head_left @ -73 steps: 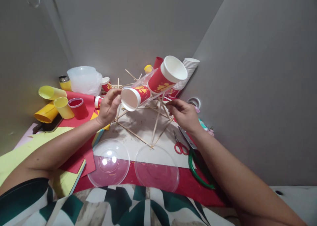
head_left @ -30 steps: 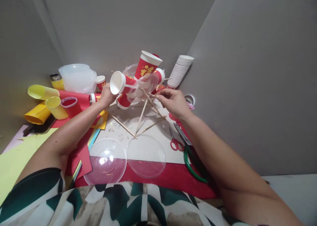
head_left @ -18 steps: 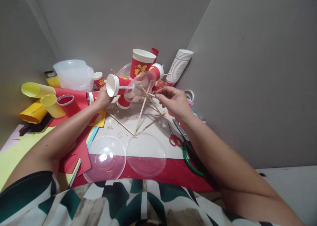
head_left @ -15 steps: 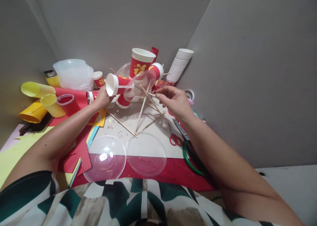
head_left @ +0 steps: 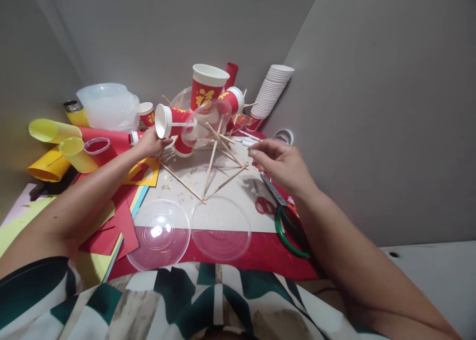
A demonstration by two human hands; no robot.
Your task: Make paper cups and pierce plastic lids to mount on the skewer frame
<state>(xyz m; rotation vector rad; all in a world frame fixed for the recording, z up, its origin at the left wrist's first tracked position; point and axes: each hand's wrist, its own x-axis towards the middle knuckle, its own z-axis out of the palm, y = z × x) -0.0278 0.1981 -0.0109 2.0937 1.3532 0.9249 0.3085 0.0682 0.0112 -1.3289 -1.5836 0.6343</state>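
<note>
A frame of wooden sticks [head_left: 210, 167] stands on the white board, with red-and-white paper cups and a clear round plastic disc [head_left: 208, 121] on it. One large cup [head_left: 207, 89] sits upright at the top; another cup [head_left: 173, 120] lies sideways at the left. My left hand [head_left: 148, 142] is at the frame's left side, under the sideways cup, its fingers curled closed; what they grip is hidden. To the right of the frame, apart from it, my right hand [head_left: 284, 161] has thumb and forefinger pinched together. Anything between those tips is too small to make out.
Two clear plastic lids [head_left: 160, 253] lie near the front edge. Red scissors [head_left: 264, 205] and green-handled scissors [head_left: 284, 240] lie at the right, below a roll of tape [head_left: 284, 136]. Paper tubes [head_left: 55, 132] crowd the left; stacked white cups [head_left: 273, 93] lean at the back.
My right hand has let go of a stick end on the frame and drawn back to the right. My left hand stays beside the frame. The whole view has shifted slightly.
</note>
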